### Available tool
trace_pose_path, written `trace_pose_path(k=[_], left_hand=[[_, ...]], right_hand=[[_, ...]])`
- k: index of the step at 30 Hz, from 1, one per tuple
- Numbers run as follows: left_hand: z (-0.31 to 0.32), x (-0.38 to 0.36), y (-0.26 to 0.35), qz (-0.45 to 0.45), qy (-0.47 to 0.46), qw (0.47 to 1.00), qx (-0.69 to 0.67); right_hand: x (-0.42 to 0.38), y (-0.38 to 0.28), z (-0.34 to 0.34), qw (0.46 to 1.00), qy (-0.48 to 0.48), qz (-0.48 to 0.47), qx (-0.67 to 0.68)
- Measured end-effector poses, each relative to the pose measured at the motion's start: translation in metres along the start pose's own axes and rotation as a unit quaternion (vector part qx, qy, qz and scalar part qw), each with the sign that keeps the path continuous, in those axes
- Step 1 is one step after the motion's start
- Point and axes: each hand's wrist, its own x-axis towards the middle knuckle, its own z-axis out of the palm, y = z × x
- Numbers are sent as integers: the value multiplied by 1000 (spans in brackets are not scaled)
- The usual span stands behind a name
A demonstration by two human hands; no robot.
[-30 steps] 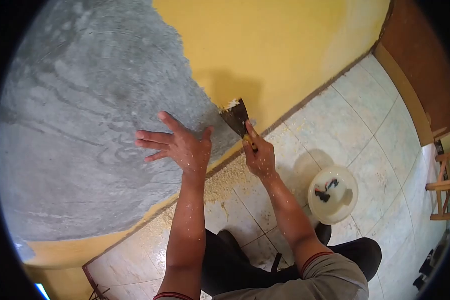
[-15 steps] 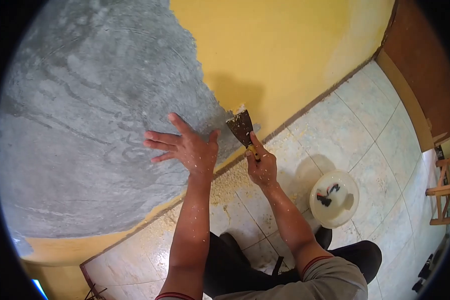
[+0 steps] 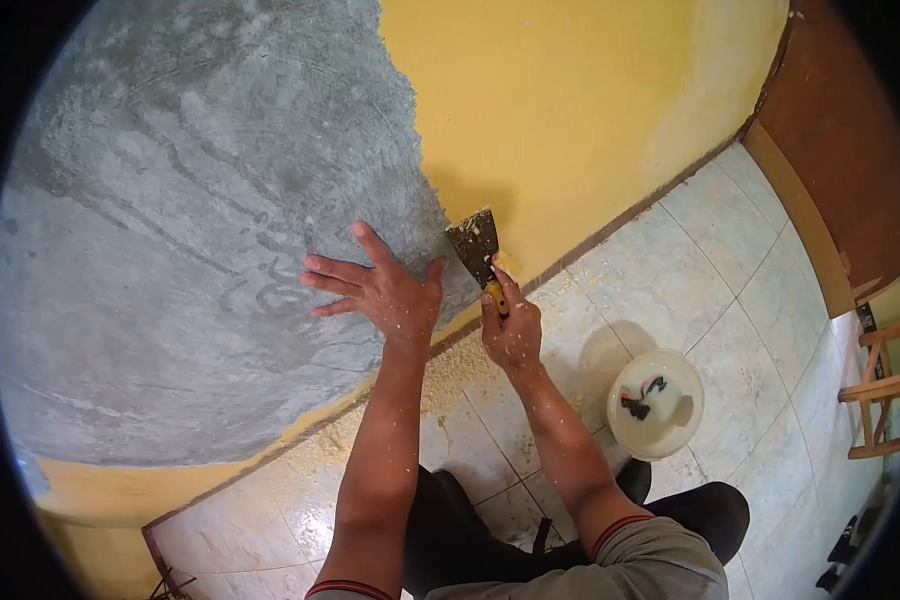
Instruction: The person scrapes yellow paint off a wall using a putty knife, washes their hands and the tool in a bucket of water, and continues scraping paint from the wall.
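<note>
My left hand (image 3: 390,295) is spread against the bare grey part of the wall (image 3: 190,250), holding nothing. In my right hand (image 3: 513,325) is a scraper (image 3: 476,245) with a yellow handle, its wide blade flecked with pale crumbs. The blade lies at the edge where the yellow paint (image 3: 550,100) meets the grey surface, just right of my left hand. Pale flecks stick to both hands and forearms.
Paint crumbs (image 3: 450,385) are scattered over the floor tiles (image 3: 710,250) along the wall base. A white bucket (image 3: 655,404) with dark items inside stands right of my right forearm. A wooden stool (image 3: 880,388) and a brown panel (image 3: 840,130) are at the right.
The scraper blade has turned and shifted slightly left along the paint edge. My left hand keeps its spread pose on the wall. The whole view has shifted a little.
</note>
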Motion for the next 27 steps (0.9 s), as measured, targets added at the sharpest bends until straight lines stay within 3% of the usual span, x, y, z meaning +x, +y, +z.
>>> trace_pose_path(k=[4,6,9,13,17,21,23,27], left_hand=[[-3,1,0,-5,-14,1000,4],[-1,7,-1,0,10,1000,-12],[0,-6,-4,2,2,1000,-17],[-3,-2,-6,8,-23,1000,-8],[-5,5,2,-11,-30,999,-1],[-5,-3,-2,2,-23,1000,-15],[-2,0,0,4,-15,1000,-12],[-4,3,1,-1,-11,1000,-15]], right_hand=[[-9,2,-5,999,-34,42,-1],[4,-2,-5,999,-11,-39,16],[59,-62,-19,995,9,-101,4],[25,-33,-26,999,-34,-7,-21],[6,2,-10,998,6,-63,-12],[8,-22,-17,998,-49,42,-7],[-6,-4,-8,1000,-23,4,14],[-5,1,-9,996,-80,47,19]])
